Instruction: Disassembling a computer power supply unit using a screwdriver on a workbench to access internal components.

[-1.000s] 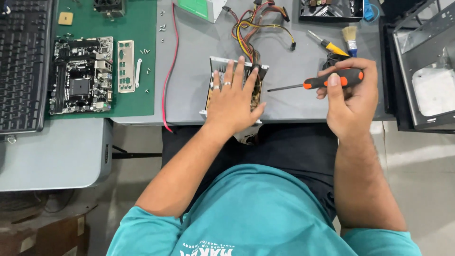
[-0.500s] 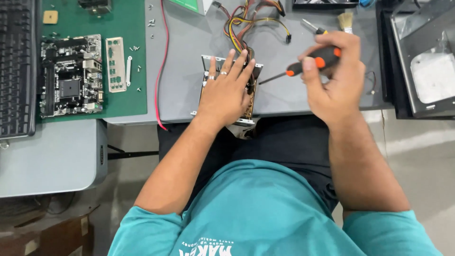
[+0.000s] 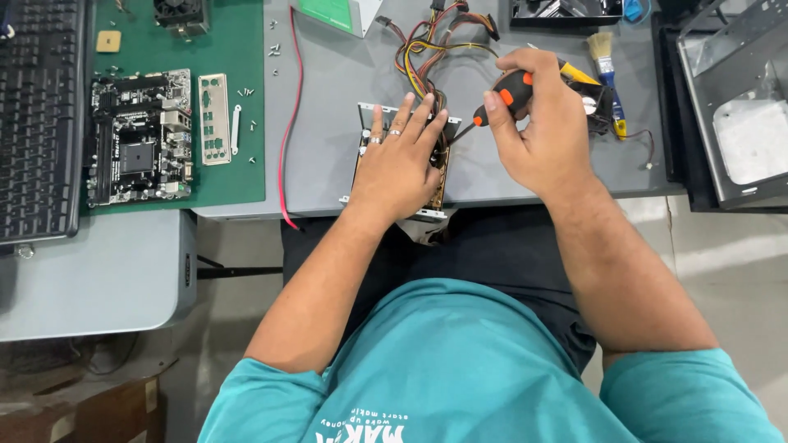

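Black keyboard (image 3: 37, 115) is lying at the table's far left edge, with a motherboard (image 3: 139, 135) and a metal plate (image 3: 215, 119) sitting on the green mat (image 3: 238, 74) beside it. A red wire (image 3: 291, 123) is running along the mat's right edge. The left hand (image 3: 400, 160) is pressing flat, fingers spread, on the open metal unit (image 3: 365, 156), which is sitting at the table's near edge with its long axis running away from the person. The right hand (image 3: 538, 123) is closing firmly around the screwdriver (image 3: 501, 94); its shaft is pointing down and left, its tip meeting the unit just right of the left fingertips. A brush (image 3: 606, 61) is lying beyond, and a case (image 3: 730, 98) is standing at the right edge.
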